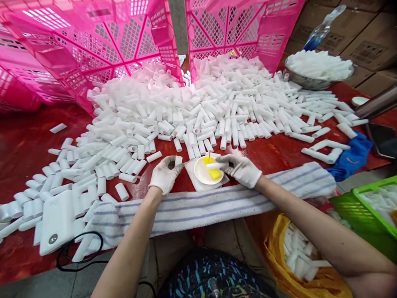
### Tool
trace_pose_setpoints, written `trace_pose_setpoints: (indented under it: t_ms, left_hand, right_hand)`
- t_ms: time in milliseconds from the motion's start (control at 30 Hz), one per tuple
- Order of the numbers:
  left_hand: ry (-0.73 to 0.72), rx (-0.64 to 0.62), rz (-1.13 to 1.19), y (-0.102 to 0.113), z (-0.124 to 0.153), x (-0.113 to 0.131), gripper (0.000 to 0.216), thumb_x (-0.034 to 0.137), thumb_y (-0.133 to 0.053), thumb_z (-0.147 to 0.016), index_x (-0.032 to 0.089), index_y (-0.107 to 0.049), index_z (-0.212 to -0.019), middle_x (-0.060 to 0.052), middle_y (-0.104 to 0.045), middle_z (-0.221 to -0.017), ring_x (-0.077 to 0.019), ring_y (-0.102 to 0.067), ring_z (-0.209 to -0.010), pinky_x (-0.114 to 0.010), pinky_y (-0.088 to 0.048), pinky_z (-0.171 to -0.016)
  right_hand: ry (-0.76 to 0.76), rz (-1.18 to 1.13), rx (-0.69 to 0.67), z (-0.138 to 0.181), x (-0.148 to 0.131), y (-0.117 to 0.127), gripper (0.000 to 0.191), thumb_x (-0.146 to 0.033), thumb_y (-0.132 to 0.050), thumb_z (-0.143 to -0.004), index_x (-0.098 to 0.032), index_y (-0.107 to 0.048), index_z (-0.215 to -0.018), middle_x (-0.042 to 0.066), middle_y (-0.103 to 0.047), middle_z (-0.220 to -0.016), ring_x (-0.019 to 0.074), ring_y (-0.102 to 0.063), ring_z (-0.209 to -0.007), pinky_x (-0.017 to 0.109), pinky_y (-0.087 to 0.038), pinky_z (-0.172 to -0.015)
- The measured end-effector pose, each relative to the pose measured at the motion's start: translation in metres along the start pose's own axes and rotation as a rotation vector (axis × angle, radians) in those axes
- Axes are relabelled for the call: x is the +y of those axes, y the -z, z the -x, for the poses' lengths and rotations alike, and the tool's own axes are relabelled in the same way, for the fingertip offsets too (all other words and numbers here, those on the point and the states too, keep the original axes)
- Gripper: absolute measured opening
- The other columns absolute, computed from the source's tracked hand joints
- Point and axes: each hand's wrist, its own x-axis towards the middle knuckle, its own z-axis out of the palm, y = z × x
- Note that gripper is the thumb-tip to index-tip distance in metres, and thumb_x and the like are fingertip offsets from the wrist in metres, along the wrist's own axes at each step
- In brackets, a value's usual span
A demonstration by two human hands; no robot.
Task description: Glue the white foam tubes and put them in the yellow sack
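My left hand (165,174), in a white glove with greyed fingertips, pinches a short white plastic tube (178,160) upright. My right hand (240,170), gloved the same way, is closed on a longer white tube (214,166) held level over a small white bowl (202,175). A yellow sponge-like piece (215,174) lies in that bowl, with a thin stick standing up beside it. Under the bowl is a folded white cloth (197,184). A great heap of white tubes (200,105) spreads over the red table beyond both hands.
Pink crates (124,37) stand tipped behind the heap. A striped towel (183,211) lines the red table's (15,264) front edge. A white power bank (56,222) with a black cable lies left. At right are a metal bowl (313,84), blue cloth (354,156), green basket (362,215) and yellow bag (276,247).
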Motion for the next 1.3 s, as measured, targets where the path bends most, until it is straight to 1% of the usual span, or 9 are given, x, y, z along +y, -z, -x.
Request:
trace_pose_setpoints:
  t_ms: [100,200,367,500,767,900,1067,1200,1300]
  left_hand:
    - [0.144,-0.051,0.334,-0.007,0.01,-0.003,0.042,0.038,-0.065,-0.073,0.015,-0.057,-0.107,-0.006,-0.068,-0.088,-0.0159,-0.064,-0.073,-0.031,-0.053,-0.073]
    - [0.152,-0.071,0.406,-0.012,0.021,-0.004,0.037,0.033,-0.067,-0.07,0.016,-0.057,-0.101,-0.005,-0.068,-0.089,-0.0164,-0.066,-0.076,-0.032,-0.054,-0.075]
    - [-0.043,-0.029,0.043,-0.013,0.033,0.0,0.023,0.027,-0.068,-0.073,0.019,-0.065,-0.095,-0.003,-0.07,-0.096,-0.0167,-0.066,-0.087,-0.031,-0.051,-0.089]
    - [-0.15,-0.02,-0.156,-0.013,0.035,0.002,0.027,0.027,-0.067,-0.078,0.022,-0.07,-0.104,-0.004,-0.07,-0.106,-0.019,-0.064,-0.098,-0.031,-0.047,-0.096]
    - [-0.191,0.013,-0.598,-0.008,0.036,0.015,0.023,0.038,-0.069,-0.077,0.027,-0.076,-0.096,-0.008,-0.068,-0.106,-0.0308,-0.055,-0.1,-0.043,-0.044,-0.089]
    - [-0.221,0.035,-0.424,-0.008,0.041,0.012,0.025,0.03,-0.068,-0.079,0.023,-0.072,-0.102,-0.007,-0.069,-0.106,-0.0259,-0.058,-0.102,-0.038,-0.044,-0.094]
    - [-0.116,0.012,-0.036,-0.01,0.049,0.018,0.027,0.031,-0.069,-0.077,0.018,-0.065,-0.099,-0.005,-0.07,-0.096,-0.0179,-0.065,-0.088,-0.029,-0.049,-0.085]
    - [-0.061,-0.092,0.208,-0.019,0.058,0.029,0.03,0.035,-0.071,-0.074,0.017,-0.065,-0.096,-0.004,-0.07,-0.094,-0.0163,-0.066,-0.086,-0.028,-0.051,-0.082]
    - [-0.052,-0.18,0.315,-0.031,0.065,0.035,0.033,0.031,-0.072,-0.073,0.017,-0.067,-0.101,-0.005,-0.071,-0.099,-0.0166,-0.066,-0.09,-0.029,-0.052,-0.086]
  right_hand:
    - [0.062,-0.009,-0.004,0.008,0.003,-0.003,0.033,-0.046,-0.071,-0.075,-0.02,-0.071,-0.096,0.008,-0.072,-0.1,0.0255,-0.068,-0.096,0.044,-0.054,-0.093]
    - [0.016,0.036,-0.001,0.014,0.005,-0.004,0.036,-0.044,-0.065,-0.082,-0.021,-0.069,-0.108,0.008,-0.07,-0.109,0.0254,-0.066,-0.102,0.045,-0.052,-0.098]
    - [0.097,0.153,-0.025,0.015,0.001,0.002,0.029,-0.046,-0.067,-0.08,-0.021,-0.074,-0.094,0.007,-0.069,-0.089,0.0227,-0.067,-0.081,0.043,-0.058,-0.082]
    - [0.081,0.162,-0.029,0.018,-0.001,0.004,0.038,-0.045,-0.067,-0.08,-0.021,-0.07,-0.109,0.008,-0.069,-0.104,0.0247,-0.067,-0.095,0.044,-0.055,-0.09]
    - [0.192,0.198,0.013,0.025,0.011,-0.001,0.024,-0.041,-0.065,-0.081,-0.024,-0.071,-0.097,0.007,-0.069,-0.094,0.0231,-0.067,-0.086,0.042,-0.058,-0.082]
    - [0.168,0.197,-0.009,0.028,0.014,-0.002,0.029,-0.038,-0.061,-0.086,-0.021,-0.067,-0.11,0.009,-0.068,-0.103,0.0233,-0.066,-0.097,0.041,-0.055,-0.089]
    - [0.219,0.167,-0.005,0.037,0.014,-0.003,0.016,-0.034,-0.073,-0.076,-0.023,-0.069,-0.087,0.005,-0.061,-0.093,0.0184,-0.064,-0.083,0.035,-0.056,-0.077]
    - [0.005,-0.033,0.107,0.044,-0.007,-0.002,0.031,-0.041,-0.078,-0.069,-0.021,-0.066,-0.09,0.005,-0.063,-0.092,0.0159,-0.063,-0.08,0.028,-0.055,-0.069]
    - [-0.216,-0.185,0.181,0.045,-0.027,-0.001,0.043,-0.052,-0.074,-0.07,-0.018,-0.063,-0.094,0.0,-0.061,-0.07,0.0097,-0.052,-0.054,0.021,-0.042,-0.045]
